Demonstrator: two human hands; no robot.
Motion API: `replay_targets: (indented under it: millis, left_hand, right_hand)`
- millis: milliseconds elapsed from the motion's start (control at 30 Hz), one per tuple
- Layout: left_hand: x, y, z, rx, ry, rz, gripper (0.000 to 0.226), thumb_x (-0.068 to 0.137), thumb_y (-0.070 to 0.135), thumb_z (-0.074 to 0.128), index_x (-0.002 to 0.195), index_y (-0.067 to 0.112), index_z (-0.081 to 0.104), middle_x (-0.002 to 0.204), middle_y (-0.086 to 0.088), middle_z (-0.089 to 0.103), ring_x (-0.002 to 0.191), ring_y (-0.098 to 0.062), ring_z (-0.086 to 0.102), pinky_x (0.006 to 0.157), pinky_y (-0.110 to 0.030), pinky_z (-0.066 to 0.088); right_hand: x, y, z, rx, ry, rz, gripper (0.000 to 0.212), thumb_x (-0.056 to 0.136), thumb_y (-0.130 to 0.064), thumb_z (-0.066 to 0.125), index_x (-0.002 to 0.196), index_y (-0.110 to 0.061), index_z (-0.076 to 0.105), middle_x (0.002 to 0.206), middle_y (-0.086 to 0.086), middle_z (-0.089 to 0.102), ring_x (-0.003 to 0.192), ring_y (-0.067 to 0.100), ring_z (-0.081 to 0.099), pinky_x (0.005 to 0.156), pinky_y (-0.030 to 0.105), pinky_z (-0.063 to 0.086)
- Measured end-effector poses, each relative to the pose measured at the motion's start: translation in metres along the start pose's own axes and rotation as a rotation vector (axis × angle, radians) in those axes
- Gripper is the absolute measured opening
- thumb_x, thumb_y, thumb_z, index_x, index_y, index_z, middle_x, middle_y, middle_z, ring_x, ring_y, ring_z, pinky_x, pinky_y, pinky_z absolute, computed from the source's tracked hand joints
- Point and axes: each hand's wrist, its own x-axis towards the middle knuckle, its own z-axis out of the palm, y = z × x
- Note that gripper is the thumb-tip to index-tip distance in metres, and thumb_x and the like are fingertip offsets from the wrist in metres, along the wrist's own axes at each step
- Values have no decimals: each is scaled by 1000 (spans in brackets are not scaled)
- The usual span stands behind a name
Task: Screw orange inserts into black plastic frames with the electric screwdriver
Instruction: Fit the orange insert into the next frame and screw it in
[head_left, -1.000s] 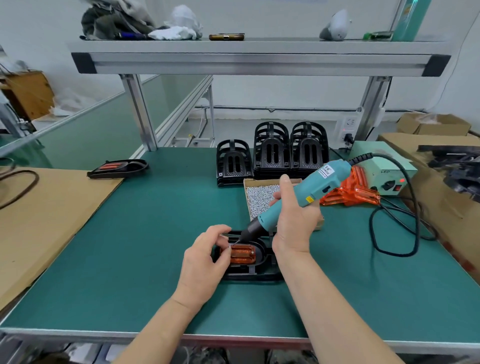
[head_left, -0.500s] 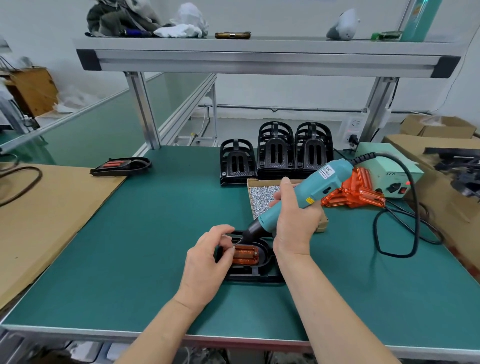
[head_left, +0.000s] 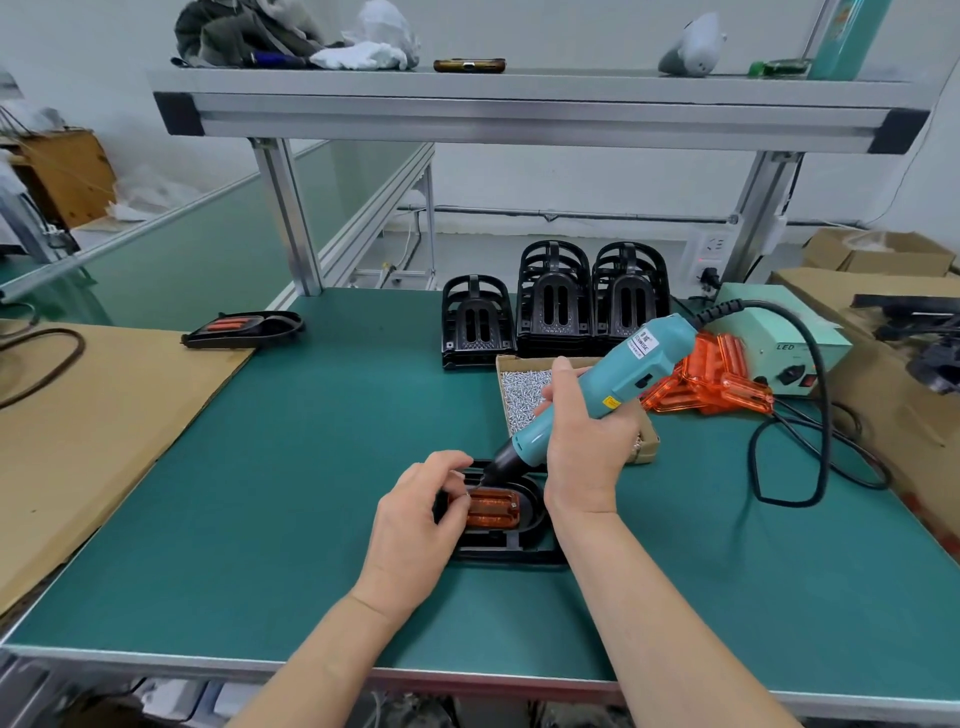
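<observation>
The black oval plastic frame (head_left: 524, 548) is partly covered by the left hand (head_left: 410, 525). Beside that hand, the bit tip of the teal electric screwdriver (head_left: 623, 370) cannot be resolved. The shallow cardboard screw box (head_left: 500, 384) is partly hidden behind the right hand (head_left: 582, 447).

Your electric screwdriver (head_left: 613, 384) is teal with a black nose and a black cable (head_left: 823, 415). The ribbed insert (head_left: 493, 512) is translucent orange in its black frame (head_left: 524, 543), on your dark green worktop (head_left: 260, 467).

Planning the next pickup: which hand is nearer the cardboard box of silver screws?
Right. The right hand overlaps the cardboard screw box at its near edge; the left hand, farther, holds the black plastic frame.
</observation>
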Motion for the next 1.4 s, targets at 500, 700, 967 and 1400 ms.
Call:
replay_targets:
  millis: [500,700,967,1400]
  left_hand:
    - [-3,2,0,54,64,102,59,74,-13,72,108,32,57,84,10,62,83,-7,59,81,-9,43]
    - [-2,2,0,-5,28,6,61,78,-5,74,111,40,48,83,14,63,94,-4,61,89,-10,42]
    - [-2,-8,-17,-70,-303,-234,107,66,48,81,151,38,18,149,28,32,138,15,27,107,-9,22]
    - [3,-15,-25,-61,-447,-313,136,53,65,82,148,55,-15,156,14,36,137,4,38,107,-18,31]
  right_hand:
    - [1,2,6,-43,16,35,27,75,-44,72,77,-24,54,67,0,64,61,18,63,63,32,53]
    - [0,-1,6,2,4,36,25,87,-27,76,81,-19,53,62,0,64,52,16,62,51,23,50]
    - [4,-4,13,-31,-32,-18,23,91,-26,73,81,-19,53,60,-2,62,52,17,60,56,28,52]
    - [-11,0,24,-95,-162,-69,24,80,-45,71,83,-25,57,62,-3,64,51,15,63,61,36,55]
